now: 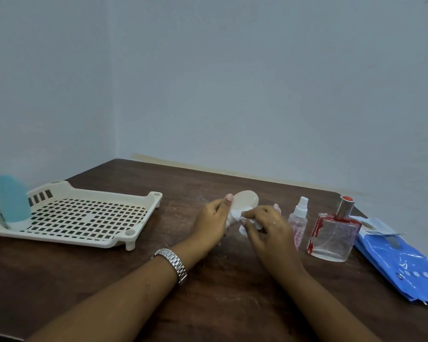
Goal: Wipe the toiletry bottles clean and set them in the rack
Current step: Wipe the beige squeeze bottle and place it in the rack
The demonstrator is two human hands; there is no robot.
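Note:
At the middle of the brown table, my left hand (214,219) grips a cream-white rounded bottle (245,201), tilted with its broad end up. My right hand (266,224) presses a white wipe (242,218) against the bottle's lower part. A cream perforated rack (143,211) lies to the left, with a pale blue bottle (11,201) standing upside down on its white cap in the rack's left end. To the right of my hands stand a small clear spray bottle (299,219) with pink contents and a square glass perfume bottle (332,234) with red marks and a silver cap.
A blue wipes packet (400,261) lies at the table's right edge, its flap lifted. Walls close off the table at the back and left. A metal watch (174,264) sits on my left wrist.

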